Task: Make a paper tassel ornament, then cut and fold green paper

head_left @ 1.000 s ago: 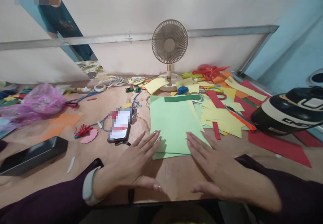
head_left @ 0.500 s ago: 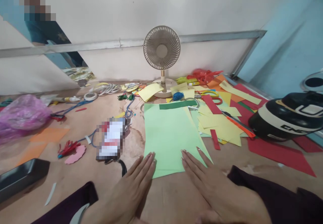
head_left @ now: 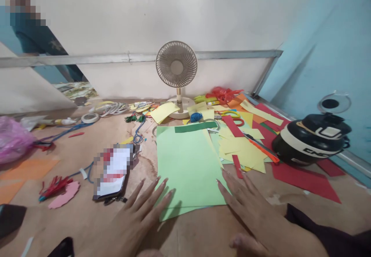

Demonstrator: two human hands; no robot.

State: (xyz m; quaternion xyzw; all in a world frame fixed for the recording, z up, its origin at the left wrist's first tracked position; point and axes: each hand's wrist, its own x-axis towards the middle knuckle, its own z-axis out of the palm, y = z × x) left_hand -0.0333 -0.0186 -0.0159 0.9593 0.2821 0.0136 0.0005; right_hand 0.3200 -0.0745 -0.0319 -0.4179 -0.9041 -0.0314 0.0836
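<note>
Sheets of light green paper (head_left: 188, 164) lie flat in front of me, slightly out of line at the lower edge. A dark green paper strip (head_left: 195, 127) rests across their far edge. My left hand (head_left: 139, 214) is open, its fingers spread at the lower left edge of the sheets. On the other side, my right hand (head_left: 246, 203) is open too, with fingertips at the lower right edge. Whether the fingertips press on the paper or hover just above it, I cannot tell. A small red paper strip (head_left: 237, 166) lies just beyond the right fingers.
A phone (head_left: 114, 172) lies left of the paper. Behind stands a small fan (head_left: 176, 65). To the right are yellow paper pieces (head_left: 243, 148), a cutter with an orange handle (head_left: 263, 150), red paper (head_left: 307, 181) and a black jug (head_left: 313, 139). A person (head_left: 37, 33) is partly visible behind the partition.
Both hands have moved outward from the paper to its side edges, and their fingers have spread. The camera view has shifted, so the table's things appear further left and lower.
</note>
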